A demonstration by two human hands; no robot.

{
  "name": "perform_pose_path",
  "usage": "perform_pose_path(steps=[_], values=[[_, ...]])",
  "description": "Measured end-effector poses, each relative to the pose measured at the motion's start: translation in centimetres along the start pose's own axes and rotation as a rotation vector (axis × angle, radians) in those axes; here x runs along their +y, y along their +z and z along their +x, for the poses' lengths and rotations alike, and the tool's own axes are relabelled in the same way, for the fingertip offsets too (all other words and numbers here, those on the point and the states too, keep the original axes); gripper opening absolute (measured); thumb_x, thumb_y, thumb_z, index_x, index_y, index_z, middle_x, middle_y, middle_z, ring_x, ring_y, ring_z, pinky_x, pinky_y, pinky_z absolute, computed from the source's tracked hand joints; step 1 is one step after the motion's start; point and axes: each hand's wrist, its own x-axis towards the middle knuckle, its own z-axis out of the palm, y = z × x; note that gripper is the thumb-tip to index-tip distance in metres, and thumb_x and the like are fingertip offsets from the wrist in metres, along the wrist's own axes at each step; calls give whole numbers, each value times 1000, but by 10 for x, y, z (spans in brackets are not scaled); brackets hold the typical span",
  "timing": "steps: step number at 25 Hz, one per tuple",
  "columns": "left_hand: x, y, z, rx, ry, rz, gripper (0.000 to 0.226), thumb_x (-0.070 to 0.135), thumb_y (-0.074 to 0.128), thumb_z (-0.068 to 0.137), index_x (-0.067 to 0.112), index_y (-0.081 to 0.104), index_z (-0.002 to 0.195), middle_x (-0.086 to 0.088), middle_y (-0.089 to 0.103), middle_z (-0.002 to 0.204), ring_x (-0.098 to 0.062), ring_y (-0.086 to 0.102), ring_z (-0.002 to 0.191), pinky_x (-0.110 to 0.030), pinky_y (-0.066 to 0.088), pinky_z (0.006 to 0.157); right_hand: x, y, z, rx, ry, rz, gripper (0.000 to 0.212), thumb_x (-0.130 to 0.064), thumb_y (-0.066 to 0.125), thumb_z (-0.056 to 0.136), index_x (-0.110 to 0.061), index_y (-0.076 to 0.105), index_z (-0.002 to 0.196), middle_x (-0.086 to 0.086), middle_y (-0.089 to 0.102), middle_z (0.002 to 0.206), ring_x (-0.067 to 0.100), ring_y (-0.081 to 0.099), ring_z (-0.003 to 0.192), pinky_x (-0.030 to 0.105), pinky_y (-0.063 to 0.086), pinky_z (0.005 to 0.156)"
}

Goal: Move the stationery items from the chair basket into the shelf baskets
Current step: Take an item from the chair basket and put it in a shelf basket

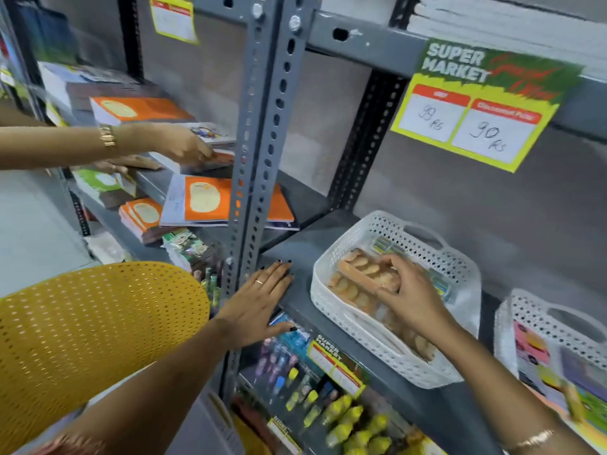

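A white perforated shelf basket (331,310) stands on the grey metal shelf (295,251), holding packets of round tan stationery pieces (354,287). My right hand (414,297) reaches into this basket, its fingers closed on one of these packets. My left hand (259,300) rests flat and open on the front edge of the shelf, fingers spread, holding nothing. A second white shelf basket (532,310) with colourful packets stands at the far right. The yellow perforated chair back (92,339) fills the lower left; the chair basket is out of view.
Another person's hand (177,144) handles orange notebooks (203,200) on the left shelves. A grey slotted upright (262,133) divides the shelf bays. A yellow-green price sign (479,106) hangs above. Pens and yellow highlighters (345,418) fill the shelf below.
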Motion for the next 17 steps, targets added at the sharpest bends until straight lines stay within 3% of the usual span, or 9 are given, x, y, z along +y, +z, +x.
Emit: perform_pose_path(steps=[5,9,12,17], values=[[4,18,16,23,4,-1,106,81,-8,75,10,29,145,-9,28,152,-24,23,139,-45,10,112,33,23,9,-196,39,14,47,-9,65,77,-17,51,121,7,58,122,22,53,110,32,44,83],[7,17,15,47,-28,-35,100,77,-4,80,10,38,140,-9,40,146,-24,34,134,-45,19,111,37,33,11,-246,51,61,55,-2,65,76,-19,48,125,7,53,126,19,50,116,29,44,90],[6,18,15,58,-35,-62,94,75,1,84,10,44,136,-9,45,142,-25,39,131,-46,25,109,41,40,13,-321,50,11,70,-7,70,75,-22,38,135,8,45,133,22,42,126,34,39,103],[7,20,15,73,-30,-73,90,73,6,85,9,51,130,-9,52,136,-26,45,126,-46,31,105,45,46,15,-341,35,-64,81,-12,72,76,-33,27,141,9,46,129,24,41,124,37,40,103]])
